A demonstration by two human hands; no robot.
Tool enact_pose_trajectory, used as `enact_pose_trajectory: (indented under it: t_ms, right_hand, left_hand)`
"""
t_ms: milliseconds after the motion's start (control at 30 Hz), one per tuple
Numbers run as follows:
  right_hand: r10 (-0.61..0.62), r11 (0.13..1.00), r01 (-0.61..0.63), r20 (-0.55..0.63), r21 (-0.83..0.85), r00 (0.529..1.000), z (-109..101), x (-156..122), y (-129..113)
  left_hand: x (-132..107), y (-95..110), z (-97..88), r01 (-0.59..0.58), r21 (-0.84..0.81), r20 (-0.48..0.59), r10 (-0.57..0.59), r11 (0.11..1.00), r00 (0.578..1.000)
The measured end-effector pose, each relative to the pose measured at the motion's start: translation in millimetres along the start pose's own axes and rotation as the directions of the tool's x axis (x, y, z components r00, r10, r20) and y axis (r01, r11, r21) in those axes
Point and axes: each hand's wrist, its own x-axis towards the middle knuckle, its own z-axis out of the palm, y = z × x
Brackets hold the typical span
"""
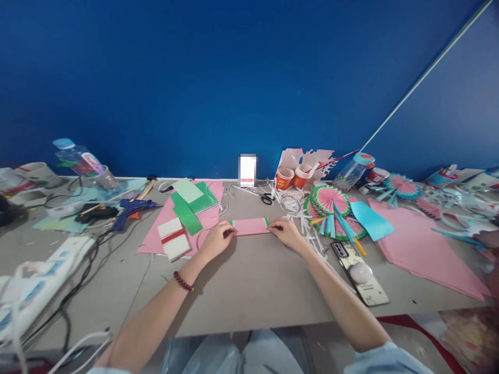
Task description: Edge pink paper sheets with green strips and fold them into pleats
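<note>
A pink paper strip with green ends lies crosswise in front of me at the middle of the table. My left hand pinches its left end between thumb and fingers. At the opposite end, my right hand has its fingertips closed on the strip's right edge. Left of my left hand lie a white block with a red band and green paper pieces on a pink sheet. Beyond my right hand are white paper scraps and pleated watermelon-coloured paper fans.
A blue glue gun, cables and a white power strip occupy the left. Black scissors and two red paper cups stand toward the wall. To the right are a phone, pink sheets and another person's hand.
</note>
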Motion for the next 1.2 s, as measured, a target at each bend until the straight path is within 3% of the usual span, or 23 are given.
enact_pose_trajectory:
  t_ms: [333,633,1200]
  right_hand:
    - [-0.034,0.999,0.034,-0.004,0.014,0.999,-1.1,-2.2,0.9]
    - [-0.032,0.999,0.033,-0.013,0.02,0.999,-0.7,-3.1,0.2]
    - [-0.023,0.999,0.023,-0.003,0.036,1.0,-0.5,-2.2,0.5]
  left_hand:
    - [-0.1,-3.4,0.9,-0.002,-0.005,0.017,0.002,1.0,1.0]
    - [5.6,-11.8,-4.2,0.061,-0.028,0.106,-0.058,0.998,0.993]
    - [10.4,-15.0,0.3,0.201,-0.032,0.125,-0.195,0.979,0.973]
